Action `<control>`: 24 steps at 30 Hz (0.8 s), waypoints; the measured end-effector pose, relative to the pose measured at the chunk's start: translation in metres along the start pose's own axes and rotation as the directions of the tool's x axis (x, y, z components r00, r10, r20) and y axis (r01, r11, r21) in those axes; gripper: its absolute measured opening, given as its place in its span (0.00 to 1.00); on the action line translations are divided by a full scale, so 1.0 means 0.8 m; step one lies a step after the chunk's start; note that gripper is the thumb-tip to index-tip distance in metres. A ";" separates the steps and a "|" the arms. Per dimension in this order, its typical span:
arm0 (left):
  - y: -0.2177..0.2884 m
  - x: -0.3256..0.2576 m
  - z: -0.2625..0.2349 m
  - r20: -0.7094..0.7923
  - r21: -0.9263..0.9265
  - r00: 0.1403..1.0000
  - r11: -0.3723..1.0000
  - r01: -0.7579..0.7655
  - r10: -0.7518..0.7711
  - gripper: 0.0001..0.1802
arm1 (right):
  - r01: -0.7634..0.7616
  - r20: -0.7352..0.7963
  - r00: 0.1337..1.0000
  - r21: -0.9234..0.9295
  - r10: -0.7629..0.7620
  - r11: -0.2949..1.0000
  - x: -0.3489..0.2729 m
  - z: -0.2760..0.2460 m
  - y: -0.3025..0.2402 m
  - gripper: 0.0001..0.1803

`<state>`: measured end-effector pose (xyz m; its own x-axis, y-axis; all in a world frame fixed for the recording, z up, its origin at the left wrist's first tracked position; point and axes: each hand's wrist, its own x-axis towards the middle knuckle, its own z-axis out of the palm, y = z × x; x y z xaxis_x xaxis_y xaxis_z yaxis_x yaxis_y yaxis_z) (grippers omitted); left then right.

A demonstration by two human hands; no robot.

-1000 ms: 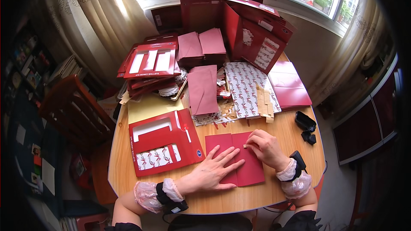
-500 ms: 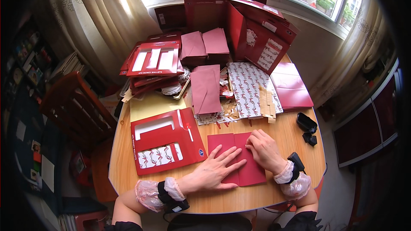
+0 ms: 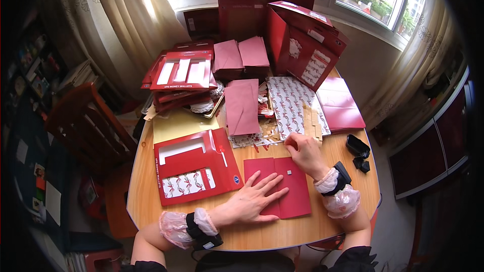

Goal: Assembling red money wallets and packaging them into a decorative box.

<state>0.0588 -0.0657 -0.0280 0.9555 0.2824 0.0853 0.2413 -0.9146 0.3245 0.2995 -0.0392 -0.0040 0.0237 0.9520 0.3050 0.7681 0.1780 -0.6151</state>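
Under the left hand [image 3: 247,202]: red card [image 3: 292,194], white square [image 3: 289,173] on its right panel

Toward the six o'clock edge of the wooden table [image 3: 242,235], I logged the card lying flat, a crease down its middle. The square sat at the card's one o'clock. Left hand: palm down, fingers spread across the crease, pressed to the card. Right hand [image 3: 303,152]: raised off the panel, just past the card's one o'clock edge, fingers curled, thumb and forefinger tips close together; from my feed I could not tell whether they pinched anything. Around the card I noted: windowed red sleeve [image 3: 223,177] at nine; pink envelopes [image 3: 241,108] at eleven; patterned sheet [image 3: 287,103] at twelve, tan strips [image 3: 311,121] on its near right part; black case [image 3: 358,145] at two. Crinkled clear cuffs [image 3: 175,227] circled both wrists.
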 end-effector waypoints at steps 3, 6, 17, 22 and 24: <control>-0.001 0.001 0.001 -0.005 -0.002 1.000 1.000 -0.004 0.004 0.44 | -0.019 -0.020 1.000 -0.021 0.019 1.000 0.005 0.004 -0.001 0.03; 0.000 0.000 0.001 -0.010 -0.004 1.000 1.000 -0.005 0.005 0.44 | -0.023 -0.015 1.000 0.007 0.023 1.000 0.008 -0.002 0.004 0.03; -0.002 0.001 0.003 -0.013 0.027 1.000 1.000 -0.008 0.009 0.44 | 0.560 0.124 0.828 -0.248 -0.547 0.791 0.056 0.052 -0.027 0.08; -0.002 0.001 0.005 -0.031 0.006 0.999 1.000 -0.013 0.013 0.45 | 0.616 0.169 0.776 -0.411 -0.607 0.672 0.062 0.085 -0.043 0.06; -0.002 0.001 0.006 -0.040 -0.002 0.999 1.000 -0.017 0.017 0.44 | 0.633 0.224 0.758 -0.478 -0.612 0.609 0.064 0.093 -0.041 0.05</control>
<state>0.0601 -0.0653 -0.0333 0.9518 0.2785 0.1281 0.2251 -0.9186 0.3247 0.2280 0.0225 -0.0220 -0.5956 0.6686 0.4452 0.7886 0.5921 0.1658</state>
